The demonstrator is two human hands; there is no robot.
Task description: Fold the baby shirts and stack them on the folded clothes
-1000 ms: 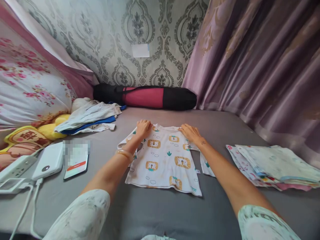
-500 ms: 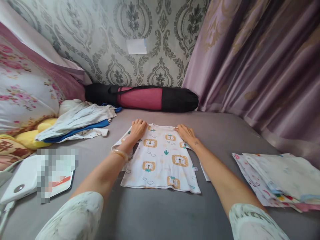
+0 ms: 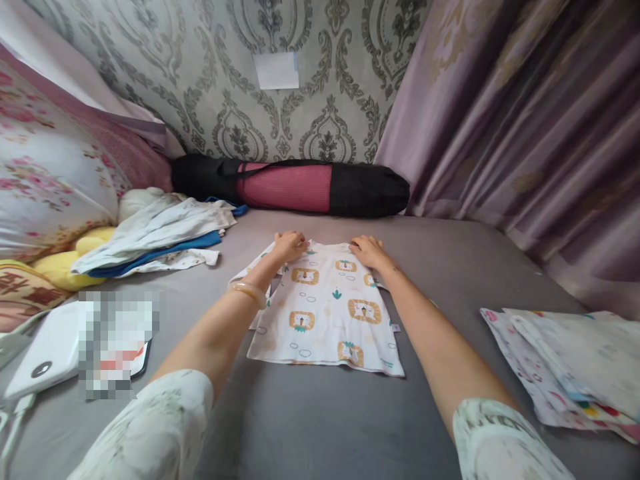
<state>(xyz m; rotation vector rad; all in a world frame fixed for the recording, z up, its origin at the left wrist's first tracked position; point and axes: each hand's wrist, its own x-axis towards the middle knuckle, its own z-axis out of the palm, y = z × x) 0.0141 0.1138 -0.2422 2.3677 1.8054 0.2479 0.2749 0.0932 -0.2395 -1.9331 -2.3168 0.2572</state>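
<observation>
Grey bed (image 3: 320, 413); hands on shirt (image 3: 327, 310)

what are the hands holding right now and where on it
Both hands are on the small printed shirt at its far edge: the left hand at one shoulder, the right hand at the other. Whether the fingers pinch the cloth or only press it flat cannot be told.

one view only, worn on the person's head. it looks forward and down along both forearms across the grey bed sheet (image 3: 320, 413), toward the patterned wallpaper (image 3: 210, 87) and purple curtain (image 3: 525, 113) at the far side. it sits close, so the sleeves fill the bottom edge.
</observation>
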